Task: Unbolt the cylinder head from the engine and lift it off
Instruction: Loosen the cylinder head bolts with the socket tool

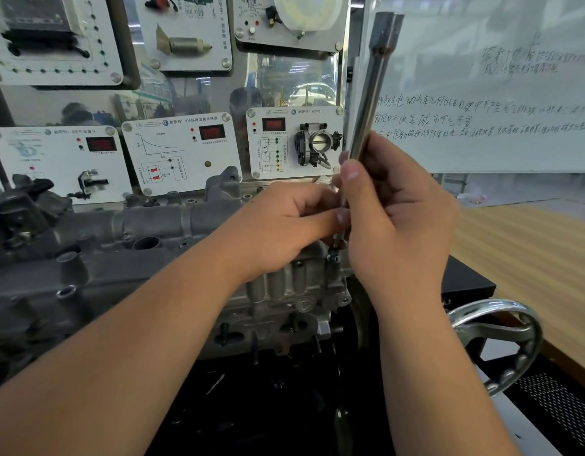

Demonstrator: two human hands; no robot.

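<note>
The grey cylinder head (126, 245) lies along the top of the engine (284, 301), running from the left edge to the centre. My right hand (396, 222) grips a long steel socket wrench (373, 87) that stands nearly upright, its top end high in the frame. Its thin lower shaft reaches down to a bolt (333, 256) at the head's right end. My left hand (284, 225) pinches that lower shaft just below my right hand. The tool's tip is partly hidden by my fingers.
A chrome handwheel (501, 340) sticks out at the lower right of the engine stand. Behind the engine hang several white training panels (182, 149) with red displays and a throttle body (317, 143). A whiteboard (482, 103) with handwriting fills the upper right.
</note>
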